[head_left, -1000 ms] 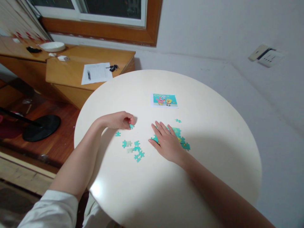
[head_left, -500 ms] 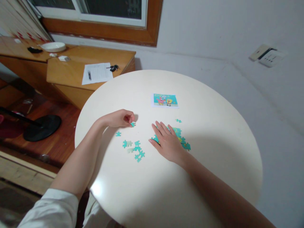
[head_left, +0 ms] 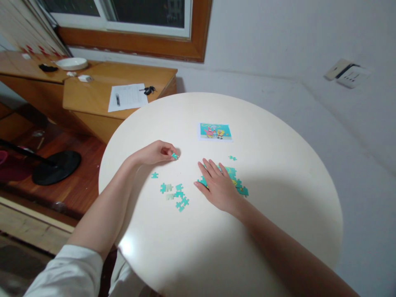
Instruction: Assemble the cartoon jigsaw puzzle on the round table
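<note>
My left hand pinches a small turquoise jigsaw piece between thumb and fingers, just over the left part of the white table. Spread flat, my right hand lies on a partly joined jigsaw puzzle and hides much of it. Below my left hand are several loose jigsaw pieces, most turquoise and a few pale. One single piece lies apart to their left. Beyond the puzzle sits another small turquoise piece or joined pair.
A printed picture card with cartoon figures lies farther back on the round table. Behind at left, a wooden cabinet bears a paper sheet, keys and a white dish. A wall socket is at right.
My left hand has lifted and turned slightly, bringing the jigsaw piece a little up and to the right. My right hand stays in place on the puzzle.
</note>
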{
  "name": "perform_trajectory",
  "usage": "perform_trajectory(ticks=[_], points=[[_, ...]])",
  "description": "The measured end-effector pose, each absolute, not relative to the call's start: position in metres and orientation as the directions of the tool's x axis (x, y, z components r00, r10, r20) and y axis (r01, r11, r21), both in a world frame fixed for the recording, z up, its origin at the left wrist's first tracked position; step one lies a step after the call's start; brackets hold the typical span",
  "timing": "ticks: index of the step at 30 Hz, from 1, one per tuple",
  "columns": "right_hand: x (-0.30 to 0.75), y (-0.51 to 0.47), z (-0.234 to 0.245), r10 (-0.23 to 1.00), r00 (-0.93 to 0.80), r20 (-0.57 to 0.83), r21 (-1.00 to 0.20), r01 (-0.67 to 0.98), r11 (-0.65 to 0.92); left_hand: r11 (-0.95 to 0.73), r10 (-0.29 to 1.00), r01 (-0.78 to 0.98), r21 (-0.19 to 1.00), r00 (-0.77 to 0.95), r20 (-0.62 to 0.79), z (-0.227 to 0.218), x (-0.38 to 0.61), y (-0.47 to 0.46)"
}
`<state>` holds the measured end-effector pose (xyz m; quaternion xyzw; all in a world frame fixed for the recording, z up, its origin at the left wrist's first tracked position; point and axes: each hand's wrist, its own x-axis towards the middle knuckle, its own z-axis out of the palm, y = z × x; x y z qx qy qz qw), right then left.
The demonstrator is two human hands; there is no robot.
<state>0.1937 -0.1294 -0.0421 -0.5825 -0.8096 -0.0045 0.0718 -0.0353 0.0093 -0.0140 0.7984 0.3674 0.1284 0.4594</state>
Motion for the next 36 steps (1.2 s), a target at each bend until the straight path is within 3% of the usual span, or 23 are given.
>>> perform_trajectory(ticks=[14,21,26,36], points=[[0.194,-0.129,-0.043,0.941,-0.318,0.120,-0.078,0.941,0.328,-0.244,0.700,0.445,0.861,0.696,-0.161,-0.011,-0.035,0.007],[0.195,-0.129,-0.042,0.939,-0.322,0.120,-0.077,0.940,0.332,-0.300,0.706,0.464,0.834,0.696,-0.133,-0.006,-0.034,0.005],[0.195,-0.129,-0.043,0.941,-0.315,0.122,-0.081,0.942,0.325,-0.406,0.733,0.480,0.778,0.679,-0.036,0.002,-0.033,0.004],[0.194,-0.129,-0.042,0.942,-0.314,0.118,-0.078,0.943,0.324,-0.427,0.737,0.487,0.762,0.676,-0.018,0.002,-0.033,0.005]])
